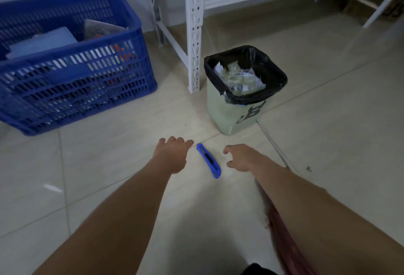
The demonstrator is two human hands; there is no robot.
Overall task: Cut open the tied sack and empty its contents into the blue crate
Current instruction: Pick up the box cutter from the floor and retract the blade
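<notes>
Blue crate (72,82) w/ slotted grid walls. Blue utility knife (208,160), black slider. Pale green bin (231,117), black liner, black "B" mark. White shelf frame (194,34). Beige glossy floor tiles (109,165). Dark red cloth (284,231).

The floor (328,91) is pale glossy tile with thin grout lines. A blue utility knife (208,160) lies flat on it near the middle, its length running slightly diagonal. Far left stands the blue crate (72,82), slotted walls, with packets inside. Right of it a white metal shelf (194,34) plants its upright leg on the tiles, and just beside that leg sits a pale green bin (236,113) lined with a black bag
</notes>
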